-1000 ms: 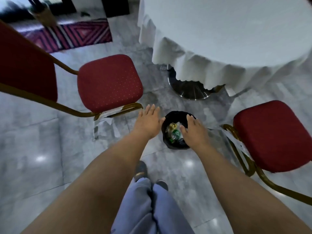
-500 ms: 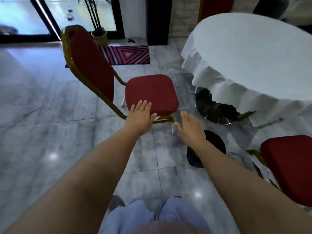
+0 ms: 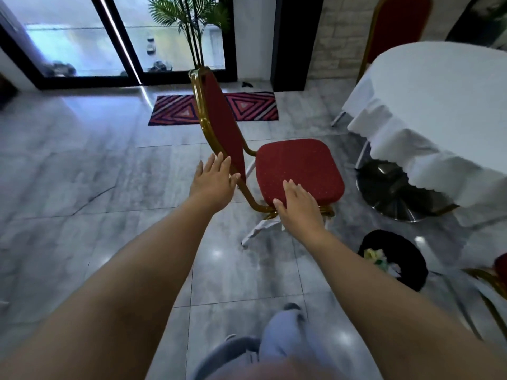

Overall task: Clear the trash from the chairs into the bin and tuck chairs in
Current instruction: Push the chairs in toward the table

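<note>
My left hand (image 3: 212,179) | fingers straight, empty, beside chair (image 3: 299,168) back at centre | right hand (image 3: 297,205) flat over seat edge, gripping nothing, to tuck it.

Glossy marble-look floor (image 3: 82,165), red dotted cloth chair (image 3: 299,167) (shiny gold metal frame), white cloth tablecloth (image 3: 439,105)

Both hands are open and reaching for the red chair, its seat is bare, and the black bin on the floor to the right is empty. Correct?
Not quite: the black bin is not empty. The head view shows trash inside it, yellowish and green pieces. The rest holds: the left hand and right hand are open, reaching at the red chair, whose seat is bare.
</note>
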`<state>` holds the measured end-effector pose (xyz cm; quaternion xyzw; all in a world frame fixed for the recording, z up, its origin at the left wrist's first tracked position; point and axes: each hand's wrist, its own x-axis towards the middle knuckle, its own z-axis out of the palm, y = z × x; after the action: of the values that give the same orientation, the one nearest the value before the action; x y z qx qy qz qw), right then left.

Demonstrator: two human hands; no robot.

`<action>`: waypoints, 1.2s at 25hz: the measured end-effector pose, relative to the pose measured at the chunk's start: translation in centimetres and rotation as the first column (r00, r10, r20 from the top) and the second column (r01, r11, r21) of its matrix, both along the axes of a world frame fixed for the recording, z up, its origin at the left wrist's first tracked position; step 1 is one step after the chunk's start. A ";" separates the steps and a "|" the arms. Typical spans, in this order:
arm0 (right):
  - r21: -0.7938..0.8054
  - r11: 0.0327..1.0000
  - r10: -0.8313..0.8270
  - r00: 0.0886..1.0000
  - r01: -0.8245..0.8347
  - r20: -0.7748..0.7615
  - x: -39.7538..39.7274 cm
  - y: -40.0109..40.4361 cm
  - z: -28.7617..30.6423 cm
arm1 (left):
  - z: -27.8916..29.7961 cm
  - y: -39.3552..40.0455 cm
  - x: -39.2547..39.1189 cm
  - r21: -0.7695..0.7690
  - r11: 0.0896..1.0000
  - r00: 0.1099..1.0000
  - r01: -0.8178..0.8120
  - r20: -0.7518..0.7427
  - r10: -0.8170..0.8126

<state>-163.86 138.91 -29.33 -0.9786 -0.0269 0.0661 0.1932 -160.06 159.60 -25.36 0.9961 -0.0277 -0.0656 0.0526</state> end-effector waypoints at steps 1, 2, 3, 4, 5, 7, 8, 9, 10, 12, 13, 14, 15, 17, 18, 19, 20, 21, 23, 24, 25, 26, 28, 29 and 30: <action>-0.001 1.000 0.006 1.000 -0.006 0.002 0.9 1.4 0.0 | 0.0 1.1 0.9 -0.013 1.000 1.000 -0.007 0.008 0.007; -0.002 1.000 0.013 1.000 -0.013 0.005 1.7 2.6 0.1 | 0.1 1.9 1.7 -0.025 1.000 1.000 -0.016 0.016 0.017; -0.006 1.000 0.023 1.000 -0.023 0.012 2.7 3.9 0.0 | 0.0 2.9 2.6 -0.033 0.999 0.999 -0.025 0.028 0.026; -0.004 0.999 0.034 0.999 -0.034 0.021 3.8 5.3 -0.1 | -0.1 3.9 3.7 -0.041 0.999 0.999 -0.030 0.042 0.032; 0.005 0.999 0.039 0.999 -0.039 0.034 5.0 6.7 -0.2 | -0.3 4.8 4.8 -0.050 0.998 0.998 -0.027 0.055 0.030; 0.029 0.999 0.038 0.997 -0.040 0.070 7.3 9.5 -0.4 | -0.3 6.9 7.4 -0.059 0.998 0.997 -0.020 0.079 0.025; 0.041 0.998 0.038 0.995 -0.041 0.089 8.6 11.0 -0.5 | -0.2 7.9 8.8 -0.060 0.998 0.994 -0.024 0.100 0.030; 0.055 0.998 0.038 0.994 -0.044 0.104 9.8 12.4 -0.5 | 0.0 8.9 10.2 -0.065 0.997 0.992 -0.036 0.118 0.044; 0.070 0.996 0.039 0.993 -0.047 0.113 11.2 13.9 -0.4 | 0.3 9.9 11.8 -0.073 0.996 0.990 -0.052 0.124 0.061; 0.088 0.994 0.046 0.990 -0.058 0.130 14.2 16.8 -0.1 | 0.7 11.8 15.0 -0.073 0.995 0.991 -0.065 0.114 0.073; 0.090 0.994 0.048 0.989 -0.061 0.142 15.7 18.3 0.2 | 0.9 12.8 16.6 -0.072 0.996 0.993 -0.058 0.101 0.065; 0.089 0.994 0.049 0.986 -0.064 0.157 16.9 19.3 0.5 | 1.0 13.5 17.8 -0.076 0.996 0.994 -0.049 0.094 0.056; 0.087 0.994 0.047 0.983 -0.063 0.177 18.1 20.2 0.8 | 1.1 14.1 19.0 -0.081 0.996 0.994 -0.037 0.098 0.045; 0.091 0.995 0.028 0.975 -0.049 0.221 20.8 21.9 1.1 | 1.1 15.5 21.8 -0.113 0.993 0.993 -0.010 0.113 0.023; 0.083 0.996 0.023 0.969 -0.045 0.246 21.7 22.5 1.1 | 1.2 16.0 23.0 -0.133 0.991 0.994 0.005 0.106 0.009; 0.069 0.997 0.022 0.961 -0.043 0.275 22.5 23.0 1.2 | 1.2 16.4 24.0 -0.150 0.988 0.995 0.024 0.101 -0.009; 0.055 0.998 0.017 0.950 -0.036 0.311 23.3 23.6 1.1 | 1.2 16.7 25.1 -0.168 0.985 0.994 0.048 0.103 -0.031; 0.042 0.999 0.002 0.938 -0.018 0.347 24.2 24.2 1.1 | 1.3 17.1 26.4 -0.185 0.980 0.992 0.079 0.107 -0.060; 0.017 0.999 -0.039 0.920 0.035 0.390 26.1 25.3 1.2 | 1.5 17.9 29.2 -0.215 0.966 0.986 0.144 0.115 -0.121; -0.006 0.998 -0.059 0.914 0.067 0.400 26.8 25.8 1.2 | 1.6 18.3 30.6 -0.223 0.957 0.979 0.185 0.122 -0.161; -0.028 0.994 -0.082 0.907 0.102 0.412 27.4 26.3 1.3 | 1.5 18.6 32.1 -0.233 0.945 0.970 0.231 0.130 -0.205; -0.044 0.990 -0.101 0.895 0.133 0.434 27.8 26.6 1.4 | 1.5 18.7 33.3 -0.249 0.929 0.960 0.272 0.134 -0.245; -0.074 0.972 -0.166 0.874 0.223 0.457 28.6 27.2 1.5 | 1.6 18.8 35.7 -0.286 0.878 0.924 0.383 0.123 -0.363; -0.094 0.956 -0.205 0.863 0.277 0.461 28.8 27.7 1.6 | 1.6 18.8 36.7 -0.296 0.849 0.899 0.438 0.119 -0.422; -0.116 0.937 -0.243 0.851 0.331 0.465 29.0 28.2 1.6 | 1.5 18.9 37.7 -0.307 0.816 0.871 0.490 0.121 -0.477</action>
<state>-134.85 167.07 -27.72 -0.9745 0.0834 -0.1858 0.0947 -122.37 178.55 -23.84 0.9345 -0.2908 -0.0520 0.1984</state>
